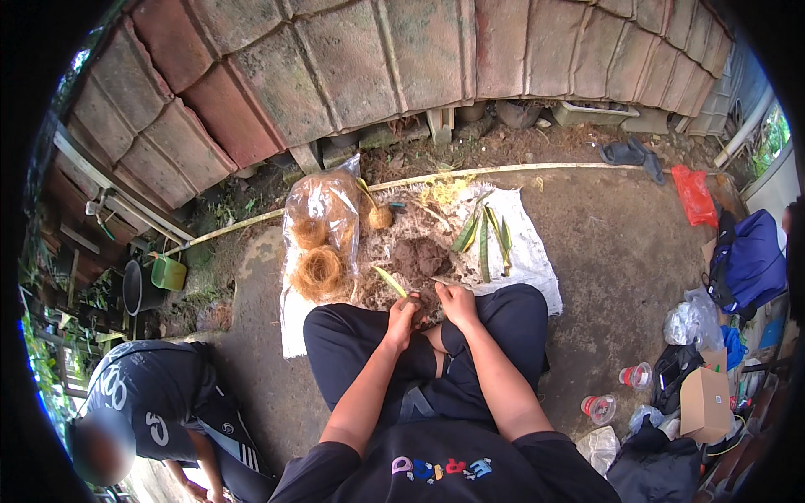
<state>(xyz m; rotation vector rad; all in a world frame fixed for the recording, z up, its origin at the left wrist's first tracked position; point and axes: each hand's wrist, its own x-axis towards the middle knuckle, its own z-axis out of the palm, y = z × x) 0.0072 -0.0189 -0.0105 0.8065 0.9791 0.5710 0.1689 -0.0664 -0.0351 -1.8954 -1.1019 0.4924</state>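
Note:
My left hand (403, 322) is closed around a snake plant leaf (389, 281), which points up and left, yellow-green along its length. Close beside it, my right hand (457, 305) is closed too; a thin tip seems to show at its fingers, too small to name. Just beyond both hands lies a mound of dark soil (422, 256) on a white sack (535, 251). Several cut snake plant leaves (484, 245) rest to its right. On the left are a nest of brown coconut fibre (319, 270), a clear plastic bag of fibre (323, 197) and a fibre-wrapped ball with a leaf (380, 218).
Yellow string (446, 189) lies at the sack's far edge. Another person (159, 394) bends down at the lower left. At right are plastic cups (599, 408), a cardboard box (705, 405), bags and a blue backpack (755, 260). A tiled roof (402, 59) overhangs the far side.

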